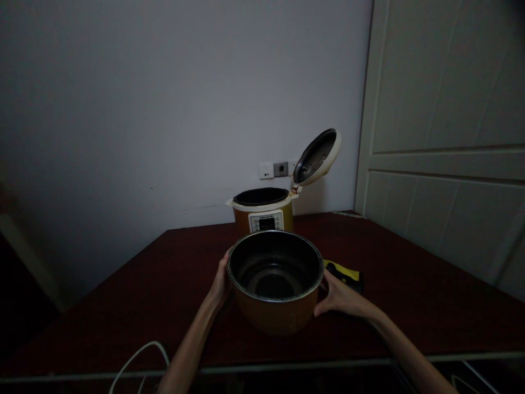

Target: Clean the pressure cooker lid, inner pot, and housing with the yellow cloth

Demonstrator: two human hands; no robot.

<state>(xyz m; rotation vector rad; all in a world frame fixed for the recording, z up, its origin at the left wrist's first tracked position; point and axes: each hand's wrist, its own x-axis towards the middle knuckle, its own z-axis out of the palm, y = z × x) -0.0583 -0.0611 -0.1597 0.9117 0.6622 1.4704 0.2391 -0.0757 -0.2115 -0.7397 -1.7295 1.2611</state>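
Between my two hands is the inner pot [276, 317] of a rice cooker, orange-brown outside and dark inside, with nothing visible in it. My left hand [221, 279] grips its left side below the rim, its fingers partly hidden behind the pot. On the opposite side my right hand [338, 295] is closed against the wall, thumb toward the front. Whether the pot rests on the table or is slightly raised, I cannot tell. Just behind stands the rice cooker [241, 219], its round lid [318, 157] raised to the right and its dark cavity showing.
A dark red table [176, 284] carries everything. Right of the pot lies a yellow and black item [348, 274]. White cable [137, 350] loops at the front left edge. Wall sockets [266, 171] sit behind the cooker, and a pale panelled door [447, 131] stands at right.
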